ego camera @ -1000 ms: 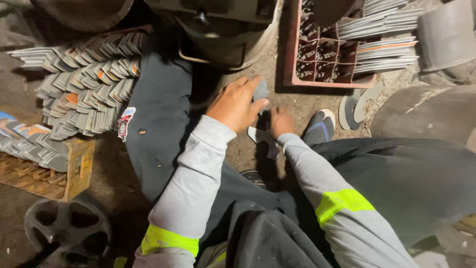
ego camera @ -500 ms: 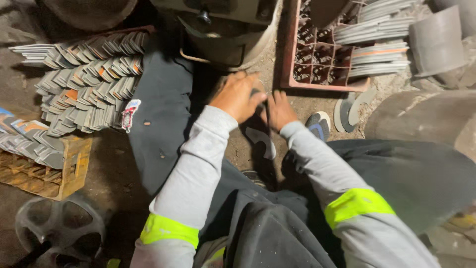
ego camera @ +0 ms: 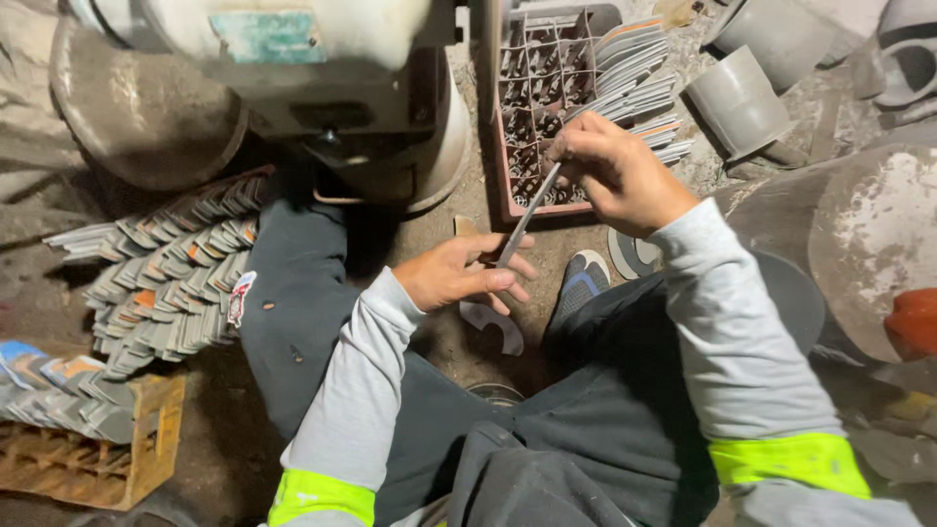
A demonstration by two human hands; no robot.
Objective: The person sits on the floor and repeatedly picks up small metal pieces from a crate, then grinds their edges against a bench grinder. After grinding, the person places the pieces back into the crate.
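Observation:
A thin grey metal strip [ego camera: 530,217] runs slantwise between both hands. My right hand [ego camera: 617,174] pinches its upper end near the red crate [ego camera: 496,127]. My left hand [ego camera: 461,273] grips its lower end, fingers curled around it, just above the dirt floor. Both arms wear grey sleeves with yellow-green reflective bands. A curved flat metal cutout [ego camera: 493,322] lies on the ground under my left hand. I sit with dark trousers and a blue shoe [ego camera: 582,278] in view.
A large pale machine [ego camera: 322,88] stands ahead. Several stacked flat metal pieces [ego camera: 166,273] lie at the left, more on a wooden crate [ego camera: 88,459]. The red crate holds further stacked sheets [ego camera: 639,78]. Grey pipe sections [ego camera: 737,98] and a big metal drum [ego camera: 859,244] sit at the right.
Both hands were close together low near the ground. Now my right hand has risen toward the red crate with the strip's upper end, and my left hand holds the lower end.

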